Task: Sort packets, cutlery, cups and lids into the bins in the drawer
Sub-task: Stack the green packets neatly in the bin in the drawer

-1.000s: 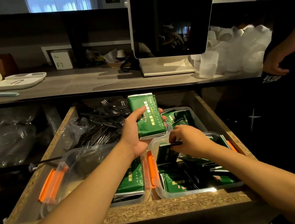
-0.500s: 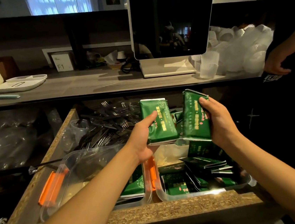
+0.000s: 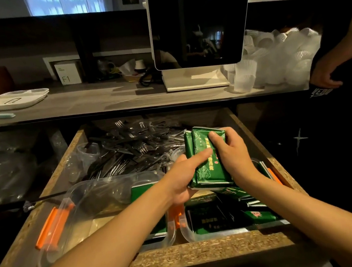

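Gripping flat glossy green packets [image 3: 205,165], both hands' fingers [image 3: 216,138] curl round stack above clear plastic bin [image 3: 188,234].

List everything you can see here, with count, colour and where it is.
Packets in hand: at least two, green, stacked over the drawer
Loose packets: many, green, right bin
Bins: two, clear with orange clips, drawer front
Forks: many, dark, drawer back
Drawer: one, chipboard, open
Cups: many, translucent white, counter right
Screen: one, black, counter
Tray: one, white, counter left
Bystander's hand: one, right edge
Left hand: holds stack from below
Right hand: holds stack on top
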`<state>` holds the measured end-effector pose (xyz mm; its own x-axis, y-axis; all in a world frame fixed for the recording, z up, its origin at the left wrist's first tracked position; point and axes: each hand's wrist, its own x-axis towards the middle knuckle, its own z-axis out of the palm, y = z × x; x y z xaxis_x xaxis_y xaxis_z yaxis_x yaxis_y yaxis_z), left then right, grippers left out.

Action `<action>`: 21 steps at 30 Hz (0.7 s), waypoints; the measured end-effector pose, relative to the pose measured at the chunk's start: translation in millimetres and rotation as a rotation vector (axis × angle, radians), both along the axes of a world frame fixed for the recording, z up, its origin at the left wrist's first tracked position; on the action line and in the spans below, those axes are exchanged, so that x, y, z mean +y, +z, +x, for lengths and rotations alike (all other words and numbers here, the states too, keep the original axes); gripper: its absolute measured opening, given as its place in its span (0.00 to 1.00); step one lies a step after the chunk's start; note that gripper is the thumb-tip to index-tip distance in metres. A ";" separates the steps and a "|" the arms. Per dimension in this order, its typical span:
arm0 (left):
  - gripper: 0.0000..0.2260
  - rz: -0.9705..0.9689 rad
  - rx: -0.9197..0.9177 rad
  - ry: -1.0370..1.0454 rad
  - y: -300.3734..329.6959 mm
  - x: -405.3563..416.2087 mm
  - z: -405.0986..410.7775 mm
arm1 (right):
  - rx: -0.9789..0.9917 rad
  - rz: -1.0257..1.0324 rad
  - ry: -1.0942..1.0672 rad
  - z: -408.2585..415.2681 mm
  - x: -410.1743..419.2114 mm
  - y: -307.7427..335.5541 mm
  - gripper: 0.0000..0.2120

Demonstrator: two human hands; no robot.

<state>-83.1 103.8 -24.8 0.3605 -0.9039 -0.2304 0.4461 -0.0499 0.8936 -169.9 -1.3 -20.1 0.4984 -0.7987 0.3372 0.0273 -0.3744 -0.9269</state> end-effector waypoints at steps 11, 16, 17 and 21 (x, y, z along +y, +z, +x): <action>0.09 -0.034 0.073 -0.163 1.6 3.7 -1.4 | -0.046 0.074 0.177 0.5 6.9 3.2 0.13; 0.08 -0.010 0.037 -0.193 2.2 6.5 -2.4 | -0.098 0.021 0.205 -0.1 2.0 2.5 0.10; 0.07 -0.014 0.023 -0.195 2.6 6.6 -1.3 | -0.124 0.062 0.238 -0.8 0.2 3.2 0.09; 0.15 -0.142 0.080 -0.102 15.4 7.5 9.9 | -0.233 0.335 0.249 -1.6 -13.0 4.9 0.10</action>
<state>-73.2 111.3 -9.4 0.2513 -0.9602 -0.1220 0.5155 0.0261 0.8565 -171.5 -14.3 -15.2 0.6302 -0.7484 0.2068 0.2993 -0.0116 -0.9541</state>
